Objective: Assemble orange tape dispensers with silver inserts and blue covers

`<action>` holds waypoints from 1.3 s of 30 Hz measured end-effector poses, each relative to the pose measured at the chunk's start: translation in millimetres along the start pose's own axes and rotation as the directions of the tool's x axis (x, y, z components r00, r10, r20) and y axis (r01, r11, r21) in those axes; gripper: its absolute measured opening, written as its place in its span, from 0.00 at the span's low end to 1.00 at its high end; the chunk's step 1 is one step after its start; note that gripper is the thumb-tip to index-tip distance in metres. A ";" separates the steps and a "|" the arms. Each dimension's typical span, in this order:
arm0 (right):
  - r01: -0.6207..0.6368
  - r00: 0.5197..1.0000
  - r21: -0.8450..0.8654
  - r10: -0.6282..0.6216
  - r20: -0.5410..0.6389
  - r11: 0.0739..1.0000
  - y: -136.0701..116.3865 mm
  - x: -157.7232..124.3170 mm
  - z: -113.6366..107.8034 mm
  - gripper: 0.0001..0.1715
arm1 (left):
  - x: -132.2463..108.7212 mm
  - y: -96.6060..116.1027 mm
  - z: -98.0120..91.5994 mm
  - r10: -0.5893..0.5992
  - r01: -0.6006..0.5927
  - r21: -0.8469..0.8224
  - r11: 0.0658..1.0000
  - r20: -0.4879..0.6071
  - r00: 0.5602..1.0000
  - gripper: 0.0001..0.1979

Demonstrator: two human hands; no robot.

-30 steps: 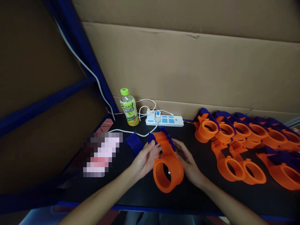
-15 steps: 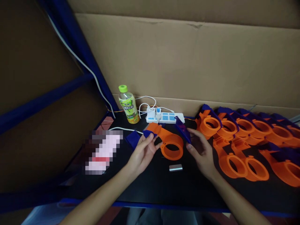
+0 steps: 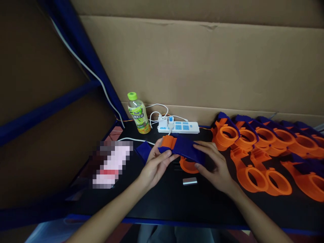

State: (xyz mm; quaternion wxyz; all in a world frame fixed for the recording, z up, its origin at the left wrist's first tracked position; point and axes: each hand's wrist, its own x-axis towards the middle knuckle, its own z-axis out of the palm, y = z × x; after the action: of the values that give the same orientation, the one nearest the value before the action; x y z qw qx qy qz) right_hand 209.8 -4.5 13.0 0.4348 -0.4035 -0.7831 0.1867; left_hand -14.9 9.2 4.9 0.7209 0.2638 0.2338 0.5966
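I have the orange ring piece on the black bench, in the middle, just in front of the white power strip. The blue cover lies on top of its handle part, so only the orange end near the left thumb and the lower edge of the ring show. My left hand pinches the left end of the two parts together, thumb on top. My right hand lies with flat fingers on the right end of the blue cover and presses it down over the ring.

To do this well, I think the cover must sit straight along the handle before any force is given; I cannot tell from here if its edges are already in line. I would hold the left end fixed and press from that end toward the ring, slowly, so the cover does not slip to the side. A small silver block lies just below the ring, apart from it, and I should not push it. The other blue piece lies beside my left hand. The row of finished orange pieces is at the right, and the green bottle stands behind.
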 end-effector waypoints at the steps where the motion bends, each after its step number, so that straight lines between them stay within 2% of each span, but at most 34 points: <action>1: -0.001 1.000 -0.002 0.001 0.001 1.000 0.1 -0.2 0.0 0.27 | 0.0 -0.1 -0.3 0.000 0.000 0.004 1.000 0.004 1.000 0.30; 12: -0.052 0.998 0.029 0.051 0.022 0.998 -2.5 2.5 -1.0 0.26 | -1.0 -1.6 -1.1 -0.014 0.014 -0.005 1.000 0.028 0.999 0.32; 18: -0.143 0.988 0.173 0.131 0.078 0.975 -1.0 3.3 -3.7 0.23 | -3.9 0.8 0.3 -0.027 0.026 0.039 0.999 0.030 0.999 0.31; 23: -0.304 0.948 0.366 0.318 0.024 0.879 3.7 3.4 3.8 0.11 | -9.1 -1.5 3.2 0.017 -0.018 0.223 0.975 0.007 1.000 0.30; 30: -0.463 0.876 0.540 0.454 0.161 0.703 6.8 1.7 8.8 0.14 | -14.2 -1.7 3.7 0.058 -0.088 0.334 0.938 0.099 0.993 0.33; 34: -0.476 0.868 0.571 0.461 0.183 0.669 5.2 -0.6 8.3 0.14 | -14.5 -0.6 5.3 0.075 -0.114 0.350 0.930 0.124 0.989 0.33; 39: -0.443 0.867 0.611 0.487 0.105 0.656 -2.1 -1.4 10.7 0.10 | -14.9 -1.3 5.3 0.111 -0.161 0.370 0.915 0.153 0.982 0.33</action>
State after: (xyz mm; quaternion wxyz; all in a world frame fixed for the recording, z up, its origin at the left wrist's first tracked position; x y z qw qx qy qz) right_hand 200.3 -6.3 7.7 0.5058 -0.4318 -0.5333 0.5227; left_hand -13.2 -6.1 8.4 0.6261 0.4523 0.2792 0.5705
